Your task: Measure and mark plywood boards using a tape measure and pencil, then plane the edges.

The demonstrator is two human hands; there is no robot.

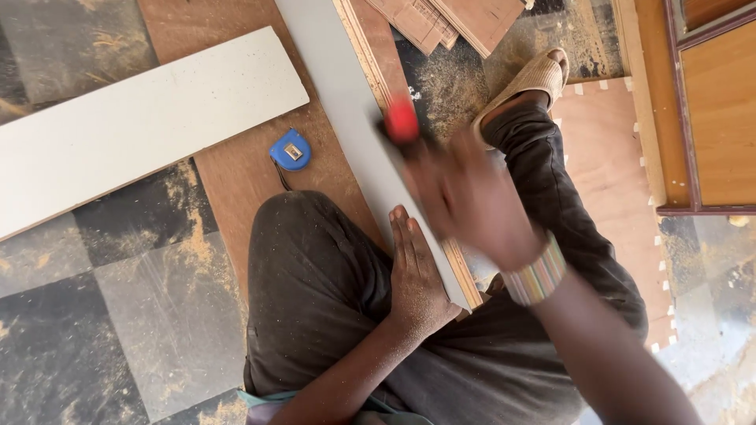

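Note:
My left hand (pixel 416 271) lies flat, fingers together, on a long grey board (pixel 346 94) that runs from the top of the view down across my lap. My right hand (pixel 472 201), blurred by motion, grips a tool with a red end (pixel 402 120) over the same board, just above my left fingertips. A striped band sits on my right wrist. My legs in dark trousers are folded on either side of the board, and one foot wears a tan slipper (pixel 535 79).
A blue tape measure (pixel 290 149) lies on a brown plywood sheet (pixel 236 189) left of the grey board. A long white panel (pixel 134 118) lies at the upper left. Wood offcuts (pixel 449 20) are stacked at the top. Sawdust covers the tiled floor. A wooden cabinet (pixel 720 110) stands at right.

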